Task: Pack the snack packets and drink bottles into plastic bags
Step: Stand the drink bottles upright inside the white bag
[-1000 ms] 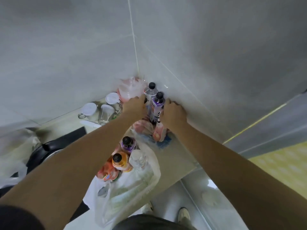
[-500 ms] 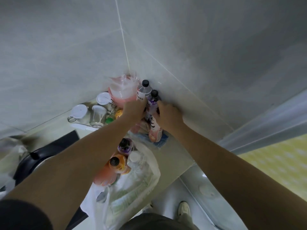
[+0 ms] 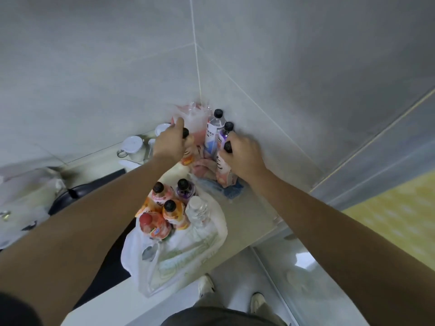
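Left hand: curled round the neck of an orange-labelled bottle near the far corner of the table; its black cap shows just past the fingers. The grip looks meant for lifting the bottle out of the cluster.
Right hand: wrapped round the neck of a peach-labelled bottle, black cap showing above the thumb side; the bottle stands tilted at the table's far corner, by the wall.
Unpacked bottles: a clear bottle with a white-and-blue label and a purple bottle, both black-capped and upright, pressed into the corner where the two tiled walls meet.
Pink bag: translucent, pushed right into the far corner behind the bottles; contents cannot be made out.
White plastic bag: stands open at the near edge of the table, between the forearms, mouth up so bottles can drop straight in.
Packed bottles: five upright in the bag's mouth, an orange one, a purple one, a second orange one, a red-capped one, a clear white-capped one.
Blue cloth: lies under the peach-labelled bottle.
Lidded jug: at the table's far left edge, apart from the packing.
Writing: digits on the white-and-blue label and faint green print on the bag, both too blurred to read; no brand legible.
Stage, judged: drinks partly packed; two more about to go to the bag.
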The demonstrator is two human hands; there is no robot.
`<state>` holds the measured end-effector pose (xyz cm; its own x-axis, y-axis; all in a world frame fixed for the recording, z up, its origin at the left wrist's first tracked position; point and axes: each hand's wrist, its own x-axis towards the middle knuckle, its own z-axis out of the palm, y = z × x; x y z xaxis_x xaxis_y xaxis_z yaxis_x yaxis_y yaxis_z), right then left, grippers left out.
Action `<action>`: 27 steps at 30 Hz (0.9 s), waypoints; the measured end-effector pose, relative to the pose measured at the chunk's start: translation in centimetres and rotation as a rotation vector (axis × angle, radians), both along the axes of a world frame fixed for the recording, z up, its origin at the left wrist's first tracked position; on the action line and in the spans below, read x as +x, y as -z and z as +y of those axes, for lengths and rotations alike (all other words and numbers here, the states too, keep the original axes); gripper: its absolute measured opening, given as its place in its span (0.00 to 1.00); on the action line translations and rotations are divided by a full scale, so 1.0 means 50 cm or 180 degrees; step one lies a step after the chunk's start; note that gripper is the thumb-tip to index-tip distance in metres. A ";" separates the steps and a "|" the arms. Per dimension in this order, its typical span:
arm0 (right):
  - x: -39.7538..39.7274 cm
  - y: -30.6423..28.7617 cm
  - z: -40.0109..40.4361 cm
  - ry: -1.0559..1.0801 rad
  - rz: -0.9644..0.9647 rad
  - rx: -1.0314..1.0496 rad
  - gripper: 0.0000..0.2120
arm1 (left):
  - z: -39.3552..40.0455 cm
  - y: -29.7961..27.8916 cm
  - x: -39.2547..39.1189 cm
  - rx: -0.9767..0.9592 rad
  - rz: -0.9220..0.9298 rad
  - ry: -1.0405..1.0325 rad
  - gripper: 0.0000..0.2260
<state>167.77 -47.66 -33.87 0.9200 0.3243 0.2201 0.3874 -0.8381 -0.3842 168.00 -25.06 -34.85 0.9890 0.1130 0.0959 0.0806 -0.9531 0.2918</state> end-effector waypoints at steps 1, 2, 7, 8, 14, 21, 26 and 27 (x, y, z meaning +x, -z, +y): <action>-0.004 -0.014 -0.003 -0.0031 -0.0026 -0.0027 0.12 | -0.006 -0.021 -0.016 -0.0132 -0.0080 -0.0039 0.10; -0.009 -0.029 -0.005 -0.0072 -0.0050 -0.0031 0.13 | -0.014 -0.044 -0.034 -0.0278 -0.0164 -0.0070 0.09; -0.045 -0.105 -0.014 -0.0440 -0.0075 0.0452 0.14 | -0.069 -0.155 -0.129 -0.0527 -0.0591 -0.0382 0.09; -0.057 -0.119 -0.015 -0.0504 -0.0030 0.0572 0.14 | -0.079 -0.174 -0.150 -0.0540 -0.0670 -0.0478 0.09; -0.153 -0.211 -0.024 -0.0846 -0.0031 0.0996 0.13 | -0.137 -0.278 -0.294 -0.0533 -0.1032 -0.0854 0.10; -0.262 -0.269 -0.032 -0.1172 -0.0174 0.1080 0.11 | -0.160 -0.320 -0.459 -0.0453 -0.1197 -0.1169 0.09; -0.321 -0.250 -0.025 -0.1387 0.0010 0.0991 0.13 | -0.164 -0.288 -0.545 -0.0347 -0.1140 -0.1284 0.12; -0.332 -0.240 -0.024 -0.1430 0.0054 0.0920 0.13 | -0.165 -0.276 -0.559 -0.0330 -0.1084 -0.1297 0.12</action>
